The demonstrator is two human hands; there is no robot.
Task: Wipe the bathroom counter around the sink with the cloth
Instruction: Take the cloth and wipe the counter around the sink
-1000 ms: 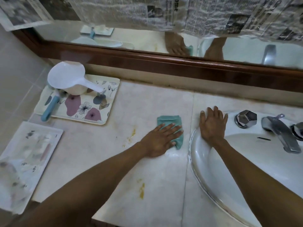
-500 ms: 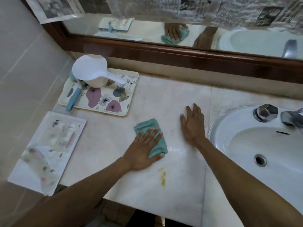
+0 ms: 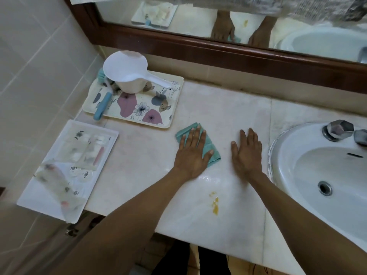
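Observation:
A folded teal cloth (image 3: 213,153) lies on the pale marble counter (image 3: 218,108), left of the white sink (image 3: 297,175). My left hand (image 3: 191,153) presses flat on the cloth, fingers spread and pointing away from me. My right hand (image 3: 247,153) rests flat on the bare counter between the cloth and the sink rim, holding nothing. A yellow stain (image 3: 215,202) marks the counter nearer to me, between my two forearms. A wet sheen shows just below my left hand.
A floral tray (image 3: 158,108) at the back left carries a white scoop (image 3: 129,74) and a blue-handled brush (image 3: 102,107). A white tray (image 3: 39,199) with clear packets overhangs the counter's left end. Chrome tap knob (image 3: 339,129) stands behind the basin. A wood-framed mirror runs along the back.
My left hand has slid the cloth leftward, away from the sink. My right hand left the sink rim and now lies on the counter. The camera view shifted left and pulled back.

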